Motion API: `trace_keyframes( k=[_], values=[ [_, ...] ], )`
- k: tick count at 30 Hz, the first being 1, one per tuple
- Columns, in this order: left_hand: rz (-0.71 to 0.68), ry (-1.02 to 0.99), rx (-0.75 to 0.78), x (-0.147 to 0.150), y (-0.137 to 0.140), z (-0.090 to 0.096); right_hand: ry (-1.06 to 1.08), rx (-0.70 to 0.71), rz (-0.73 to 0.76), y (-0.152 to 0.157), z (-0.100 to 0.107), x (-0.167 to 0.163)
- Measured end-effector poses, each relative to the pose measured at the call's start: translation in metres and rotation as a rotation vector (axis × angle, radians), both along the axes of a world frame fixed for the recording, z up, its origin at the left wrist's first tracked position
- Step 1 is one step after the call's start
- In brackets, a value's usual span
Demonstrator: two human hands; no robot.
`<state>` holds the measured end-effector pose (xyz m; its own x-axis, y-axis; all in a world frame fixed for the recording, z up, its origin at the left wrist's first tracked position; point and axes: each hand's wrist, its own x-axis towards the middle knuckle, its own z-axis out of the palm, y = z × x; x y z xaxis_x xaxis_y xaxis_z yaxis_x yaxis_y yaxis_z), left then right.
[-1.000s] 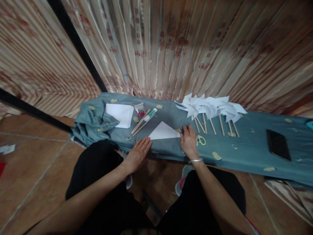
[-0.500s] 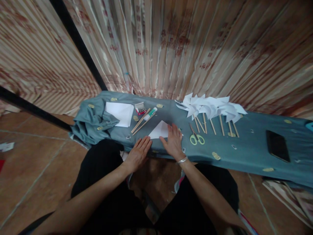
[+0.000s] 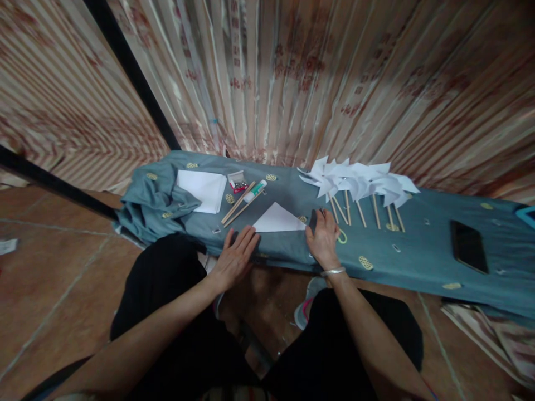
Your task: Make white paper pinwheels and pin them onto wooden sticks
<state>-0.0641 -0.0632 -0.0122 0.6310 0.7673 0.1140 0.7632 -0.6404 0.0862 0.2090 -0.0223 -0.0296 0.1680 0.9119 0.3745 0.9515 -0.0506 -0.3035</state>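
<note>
A white sheet of paper folded into a triangle (image 3: 278,220) lies on the grey-blue cloth, its long edge towards me. My left hand (image 3: 237,255) rests flat at the triangle's left corner, fingers stretched out and touching the paper. At the opposite corner, my right hand (image 3: 322,236) is closed over a pair of scissors (image 3: 343,237). Only a piece of a light green handle loop shows beside that hand, and the rest is mostly covered. A silver bracelet circles my right wrist.
Several white paper pinwheels (image 3: 355,181) on wooden sticks lie at the back right. Loose sticks (image 3: 238,204), a glue stick (image 3: 254,191), a small red box of pins (image 3: 237,182) and stacked white paper (image 3: 203,191) lie left. A phone (image 3: 468,247) rests far right.
My right hand has slid off the folded paper to the right and closed over the scissors, baring the triangle's right corner. My left hand stays nearly in place.
</note>
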Motion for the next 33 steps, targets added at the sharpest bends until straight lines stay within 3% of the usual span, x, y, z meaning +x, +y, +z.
trace_keyframes(
  k=[7,16,22,28,31,33],
  values=[
    [-0.093,0.052,-0.055,0.027,0.008,-0.002,0.014,-0.015,0.011,0.0,0.0,0.003],
    [-0.017,0.026,-0.016,-0.018,-0.006,-0.002,0.064,-0.03,0.018,-0.001,-0.001,0.001],
    [0.006,0.022,-0.015,-0.016,-0.009,-0.003,0.124,0.009,0.042,-0.001,0.0,0.006],
    [0.057,0.009,-0.041,-0.009,-0.01,0.0,0.243,0.086,0.22,0.013,0.007,-0.002],
    [0.079,0.002,-0.057,-0.008,-0.01,0.003,0.393,0.026,0.25,0.023,0.012,0.0],
    [0.076,0.001,-0.064,-0.008,-0.01,0.003,0.523,-0.091,0.26,0.03,0.015,0.007]
  ],
)
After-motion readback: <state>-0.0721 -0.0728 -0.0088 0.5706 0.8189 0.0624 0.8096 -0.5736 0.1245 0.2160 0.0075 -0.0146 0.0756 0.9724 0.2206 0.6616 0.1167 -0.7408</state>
